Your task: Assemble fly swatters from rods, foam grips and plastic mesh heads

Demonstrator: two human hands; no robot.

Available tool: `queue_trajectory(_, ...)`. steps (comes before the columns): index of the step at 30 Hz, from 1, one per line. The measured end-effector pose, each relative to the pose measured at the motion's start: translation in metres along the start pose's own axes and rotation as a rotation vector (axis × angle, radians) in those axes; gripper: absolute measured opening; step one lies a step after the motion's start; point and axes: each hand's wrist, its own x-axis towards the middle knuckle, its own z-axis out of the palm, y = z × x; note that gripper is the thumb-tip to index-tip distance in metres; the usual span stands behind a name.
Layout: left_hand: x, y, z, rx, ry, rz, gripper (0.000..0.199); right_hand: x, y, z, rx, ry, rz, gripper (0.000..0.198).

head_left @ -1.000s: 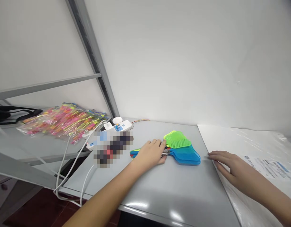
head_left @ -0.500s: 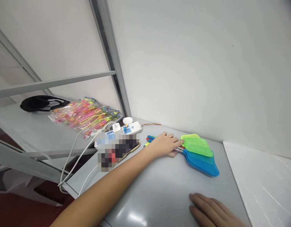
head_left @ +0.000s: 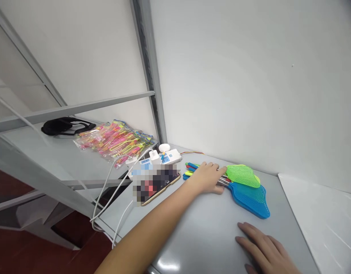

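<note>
Several fly swatters lie in a bundle on the grey table, with green mesh heads above blue heads. My left hand is wrapped over their metal shafts, thumb on the near side and fingers on the far side. Blue, red and yellow handle ends stick out to the left of its wrist. Below the blue heads, my right hand hovers over or rests on the tabletop, fingers apart and nothing in it; the frame's bottom edge cuts it off.
Left of the swatters lie a phone, partly blurred out, and a white power strip with plugs and cables. Packaged colourful items and a black strapped object occupy the shelf. A white panel borders the table's right side.
The view has swung left, so things sit further right in the picture. The green swatter heads have shifted against each other. My right hand shows a little more; my left stays on the shafts.
</note>
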Motion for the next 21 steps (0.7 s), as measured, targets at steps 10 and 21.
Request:
queue_trajectory(10, -0.071, 0.062, -0.018, -0.289, 0.091, 0.197, 0.036, 0.015, -0.016, -0.03, 0.229, -0.216, 0.147, 0.057)
queue_trajectory(21, -0.087, 0.078, 0.005, -0.343, -0.071, -0.031, 0.063, 0.027, -0.013, -0.031, 0.327, -0.352, 0.184, 0.068)
